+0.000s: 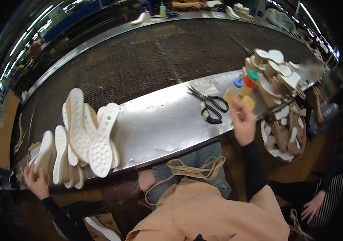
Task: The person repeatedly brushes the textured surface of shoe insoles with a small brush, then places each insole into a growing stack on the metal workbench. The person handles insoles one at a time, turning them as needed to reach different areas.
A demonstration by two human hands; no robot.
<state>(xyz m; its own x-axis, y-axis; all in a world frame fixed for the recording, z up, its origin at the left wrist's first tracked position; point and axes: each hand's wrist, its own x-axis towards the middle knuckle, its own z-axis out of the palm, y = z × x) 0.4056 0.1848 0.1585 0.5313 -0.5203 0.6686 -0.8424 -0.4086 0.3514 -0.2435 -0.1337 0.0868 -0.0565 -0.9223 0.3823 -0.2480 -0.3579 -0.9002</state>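
At the far left of the metal bench, my left hand [37,181] has its fingers and thumb around the lower end of a wedge shoe sole [44,150], white on top with tan sides. Beside it stands a leaning cluster of similar soles, the nearest a white dimpled one [101,150]. My right hand [243,122] is raised over the bench's right part, its fingers bent and blurred. Close to those fingers are squeeze bottles with a blue cap [238,82], a red cap [249,82] and a green cap [253,75]. Black-handled scissors [209,102] lie left of this hand.
More wedge soles [278,74] are heaped at the right, and a round container [300,150] of soles stands below. Beyond the metal bench [155,128] runs a dark mesh surface [139,60]. Tan cord [195,168] lies across my lap. Another person's hand [313,207] shows at lower right.
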